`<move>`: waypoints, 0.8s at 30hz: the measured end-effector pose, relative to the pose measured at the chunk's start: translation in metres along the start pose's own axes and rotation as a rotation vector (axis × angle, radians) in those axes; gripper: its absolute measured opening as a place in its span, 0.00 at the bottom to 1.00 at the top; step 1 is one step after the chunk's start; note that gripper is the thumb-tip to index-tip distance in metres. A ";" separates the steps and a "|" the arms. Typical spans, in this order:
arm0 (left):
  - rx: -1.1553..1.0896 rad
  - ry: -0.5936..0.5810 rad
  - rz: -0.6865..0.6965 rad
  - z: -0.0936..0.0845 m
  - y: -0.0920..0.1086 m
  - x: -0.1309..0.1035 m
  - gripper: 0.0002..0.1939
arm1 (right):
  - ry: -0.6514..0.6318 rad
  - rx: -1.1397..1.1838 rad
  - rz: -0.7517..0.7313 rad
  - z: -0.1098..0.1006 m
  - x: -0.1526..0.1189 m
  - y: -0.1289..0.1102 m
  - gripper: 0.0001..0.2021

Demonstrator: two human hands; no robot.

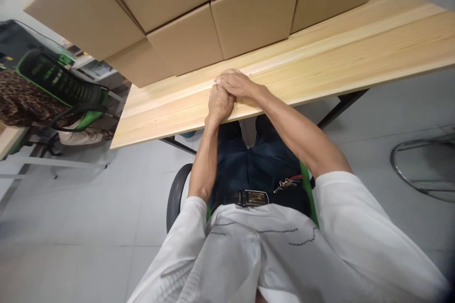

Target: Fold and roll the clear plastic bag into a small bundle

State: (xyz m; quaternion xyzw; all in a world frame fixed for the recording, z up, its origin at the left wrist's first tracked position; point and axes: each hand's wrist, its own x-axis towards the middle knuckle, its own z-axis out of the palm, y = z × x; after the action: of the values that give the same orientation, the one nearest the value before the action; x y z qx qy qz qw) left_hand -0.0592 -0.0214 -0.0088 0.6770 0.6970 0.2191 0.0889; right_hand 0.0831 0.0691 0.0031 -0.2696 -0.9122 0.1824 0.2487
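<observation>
My left hand (221,102) rests on the pale wooden table (170,112) close to its front edge, closed into a loose fist. Over its knuckles and fingers lies my right hand (237,83), its fingers together and curved around the left one. No object shows in either hand. Just beyond them stands a stack of brown cardboard boxes (254,14), its lower front side a short way from my fingers and not touched. My left fingertips are partly hidden under the right hand.
A black and green mesh office chair (60,87) stands at the left, with a person in leopard-print clothing (30,99) partly seen. A round metal frame (423,170) is on the floor at the right. Dark table legs (341,106) reach down below the tabletop.
</observation>
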 end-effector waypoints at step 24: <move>0.036 0.039 -0.051 -0.003 0.010 -0.024 0.12 | -0.105 -0.247 0.312 -0.013 0.020 -0.014 0.32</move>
State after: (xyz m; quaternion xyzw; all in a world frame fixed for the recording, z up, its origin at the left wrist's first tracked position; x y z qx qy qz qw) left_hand -0.0491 -0.0459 -0.0063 0.6562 0.7193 0.2174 0.0683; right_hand 0.0699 0.0727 0.0276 -0.4263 -0.8865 0.1195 0.1346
